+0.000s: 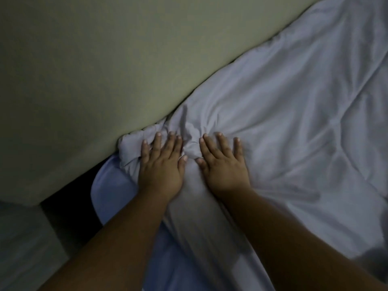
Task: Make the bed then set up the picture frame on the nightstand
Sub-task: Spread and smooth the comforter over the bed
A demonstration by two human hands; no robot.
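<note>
Dim bedroom, bed against wall [88,70]. Left hand [160,164] and right hand [223,164], both spread flat and gripping nothing, press the comforter [283,114]; its bunched corner [134,148] lies just beyond the left hand, nearer it.

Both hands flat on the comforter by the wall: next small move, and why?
Probably sweep both palms outward to flatten the bunch. The left hand and right hand lie open on the pale grey quilted comforter, which is knotted into wrinkles between them beside the beige wall.
</note>
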